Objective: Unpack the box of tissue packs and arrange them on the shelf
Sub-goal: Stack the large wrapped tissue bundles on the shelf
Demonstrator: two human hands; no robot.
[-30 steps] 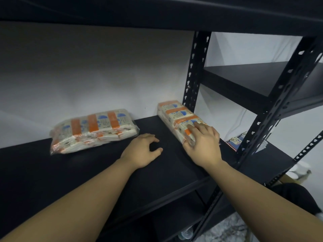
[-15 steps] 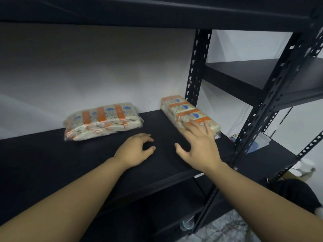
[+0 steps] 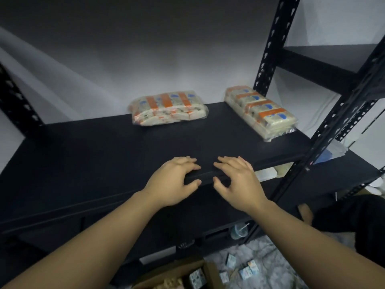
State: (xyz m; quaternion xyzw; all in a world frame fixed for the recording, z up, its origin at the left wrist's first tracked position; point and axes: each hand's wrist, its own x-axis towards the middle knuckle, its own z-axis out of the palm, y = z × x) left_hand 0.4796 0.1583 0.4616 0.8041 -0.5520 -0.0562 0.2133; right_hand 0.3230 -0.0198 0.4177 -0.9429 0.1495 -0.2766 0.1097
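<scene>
Two tissue packs on the black shelf (image 3: 100,155). The left pack (image 3: 168,110) lies flat along the back edge, by the white wall; the right pack (image 3: 261,111) lies flat at the right end, just beside the perforated rear upright (image 3: 270,44), well apart from its neighbour. Both hands are at the shelf's front lip, near each other and holding no pack. Left hand (image 3: 174,182): fingers on top, thumb under the edge, a loose curled grip on the lip. Right hand (image 3: 239,180): fingers spread and relaxed over the edge, thumb free. Down below, the open cardboard box (image 3: 177,276) sits on the floor, small packs (image 3: 249,270) scattered beside it.
</scene>
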